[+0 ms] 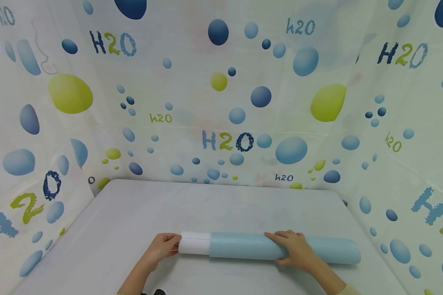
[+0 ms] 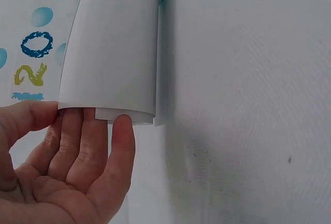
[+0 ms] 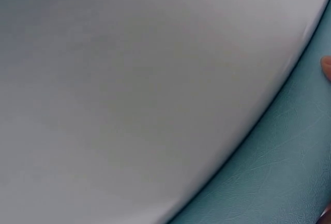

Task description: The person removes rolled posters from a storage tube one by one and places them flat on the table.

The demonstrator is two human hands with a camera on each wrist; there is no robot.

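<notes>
The blue roll [image 1: 240, 246] lies crosswise on the tabletop [image 1: 206, 213], toward the person, and the white roll [image 1: 193, 243] sticks out of its left end, the blue wrapping round it. The left hand [image 1: 162, 248] has its grip pinching the open end of the white roll, the thumb at the rim and the fingertips on or just inside the edge. The right hand [image 1: 293, 248] clasps the blue roll from above, past its middle, the fingers over the far side and the thumb on the near side. The white stuff looks thin and light, likely stiff enough to keep its curve but easy to crease or dent, so a soft hold at the rim, with no squeezing, suits it. The blue skin shows a fine leathery grain up close and seems pliant, perhaps a little slick; a broad palm along its length should steady it better than fingertips, which could flatten the tube
</notes>
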